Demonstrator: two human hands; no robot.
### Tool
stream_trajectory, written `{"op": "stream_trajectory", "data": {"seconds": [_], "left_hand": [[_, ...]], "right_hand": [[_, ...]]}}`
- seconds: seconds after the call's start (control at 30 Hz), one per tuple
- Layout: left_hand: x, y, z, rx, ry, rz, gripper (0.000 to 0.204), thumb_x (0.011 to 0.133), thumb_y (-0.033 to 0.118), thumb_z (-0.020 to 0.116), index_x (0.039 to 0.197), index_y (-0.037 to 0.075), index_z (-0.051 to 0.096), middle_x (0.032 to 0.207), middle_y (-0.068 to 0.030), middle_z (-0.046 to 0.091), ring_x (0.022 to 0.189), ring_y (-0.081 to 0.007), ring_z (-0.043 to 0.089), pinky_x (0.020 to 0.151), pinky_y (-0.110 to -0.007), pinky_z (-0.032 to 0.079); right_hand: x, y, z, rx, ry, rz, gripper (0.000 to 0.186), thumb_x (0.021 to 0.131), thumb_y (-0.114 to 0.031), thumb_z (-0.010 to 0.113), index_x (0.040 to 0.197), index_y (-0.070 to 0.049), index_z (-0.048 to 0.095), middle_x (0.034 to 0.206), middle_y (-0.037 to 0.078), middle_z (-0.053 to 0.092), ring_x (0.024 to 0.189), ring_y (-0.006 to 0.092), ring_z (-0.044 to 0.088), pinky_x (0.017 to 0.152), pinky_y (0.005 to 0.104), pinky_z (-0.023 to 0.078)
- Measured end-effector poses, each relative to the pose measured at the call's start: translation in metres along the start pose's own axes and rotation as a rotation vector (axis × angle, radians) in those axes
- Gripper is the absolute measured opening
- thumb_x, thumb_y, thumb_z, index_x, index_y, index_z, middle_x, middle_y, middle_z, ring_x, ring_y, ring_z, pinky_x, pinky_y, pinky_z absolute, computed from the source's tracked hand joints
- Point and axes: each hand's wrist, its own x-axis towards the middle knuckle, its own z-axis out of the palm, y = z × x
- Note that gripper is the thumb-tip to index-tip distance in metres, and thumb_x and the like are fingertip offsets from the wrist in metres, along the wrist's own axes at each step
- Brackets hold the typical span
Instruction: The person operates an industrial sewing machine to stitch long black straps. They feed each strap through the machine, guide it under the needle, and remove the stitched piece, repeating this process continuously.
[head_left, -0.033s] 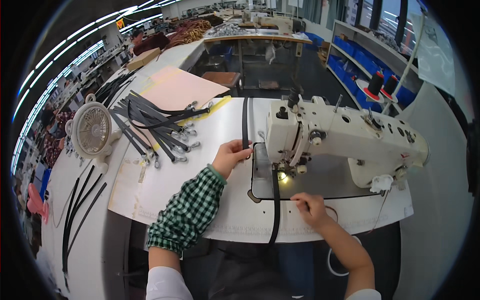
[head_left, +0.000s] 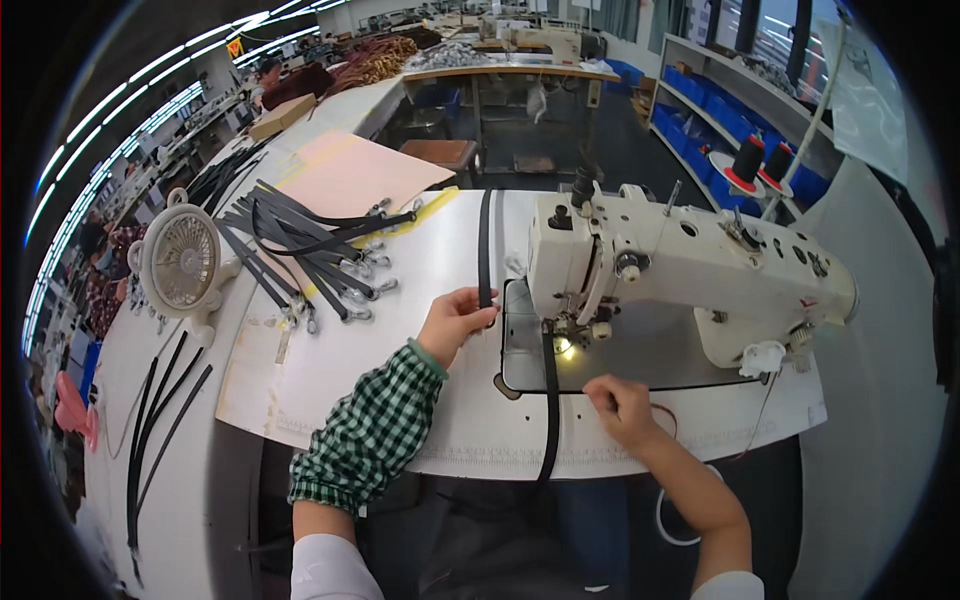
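My left hand [head_left: 455, 325], below a green checked sleeve, pinches a black strap [head_left: 485, 245] lying lengthwise left of the white sewing machine [head_left: 675, 265]. Another black strap [head_left: 551, 400] runs from under the lit presser foot [head_left: 560, 335] over the front edge of the worktop [head_left: 350, 400]. Right of that strap, my right hand [head_left: 620, 410] has curled fingers at the front of the metal bed; what they hold, if anything, is hidden. A pile of straps with clear-wrapped metal fittings [head_left: 315, 260] lies to the left, partly on a pink sheet [head_left: 355, 160].
A small fan [head_left: 185, 260] and loose straps [head_left: 150, 430] are on the left side table. Thread cones [head_left: 748, 160] stand behind the machine, near shelves of blue bins [head_left: 700, 95]. Co-workers [head_left: 105, 250] are in the background at left. A brown stool [head_left: 435, 152] stands beyond the worktop.
The view has shifted very slightly. My right hand has risen a little toward the metal bed; my left hand stays on the strap.
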Motion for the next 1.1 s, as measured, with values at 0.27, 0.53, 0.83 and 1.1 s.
{"op": "stream_trajectory", "data": {"seconds": [0.27, 0.53, 0.83, 1.1], "left_hand": [[-0.052, -0.027, 0.016, -0.208, -0.043, 0.057, 0.039, 0.072, -0.007, 0.058, 0.110, 0.001, 0.051, 0.099, -0.0044, 0.057, 0.086, -0.0093, 0.052, 0.078, -0.022, 0.042], [-0.047, -0.030, 0.015, -0.196, -0.084, 0.044, 0.041, 0.072, -0.009, 0.057, 0.111, 0.001, 0.050, 0.100, -0.0040, 0.057, 0.085, -0.0083, 0.052, 0.076, -0.021, 0.042], [-0.051, -0.029, 0.015, -0.270, -0.086, 0.055, 0.041, 0.071, -0.011, 0.056, 0.110, 0.000, 0.052, 0.100, -0.0058, 0.058, 0.085, -0.0097, 0.054, 0.077, -0.022, 0.044], [-0.050, -0.027, 0.015, -0.276, -0.083, 0.065, 0.042, 0.070, -0.010, 0.057, 0.110, -0.001, 0.051, 0.099, -0.0055, 0.059, 0.084, -0.0094, 0.054, 0.076, -0.023, 0.044]], "right_hand": [[0.048, -0.023, 0.013, -0.549, 0.172, -0.245, 0.020, 0.070, -0.011, 0.059, 0.088, -0.005, 0.052, 0.073, 0.007, 0.053, 0.065, 0.0235, 0.054, 0.056, 0.0335, 0.044], [0.073, -0.027, 0.059, -0.715, 0.189, -0.252, 0.018, 0.065, -0.009, 0.056, 0.082, -0.007, 0.051, 0.068, 0.004, 0.051, 0.065, 0.0186, 0.055, 0.053, 0.0291, 0.045], [0.040, -0.011, 0.029, -0.207, 0.101, -0.220, 0.019, 0.069, -0.012, 0.063, 0.086, -0.009, 0.056, 0.085, 0.004, 0.058, 0.064, 0.0191, 0.059, 0.051, 0.0312, 0.047], [0.022, 0.000, 0.017, -0.112, -0.221, -0.548, 0.019, 0.066, -0.011, 0.066, 0.084, -0.012, 0.061, 0.095, -0.003, 0.058, 0.071, 0.0163, 0.053, 0.053, 0.0283, 0.046]]}}
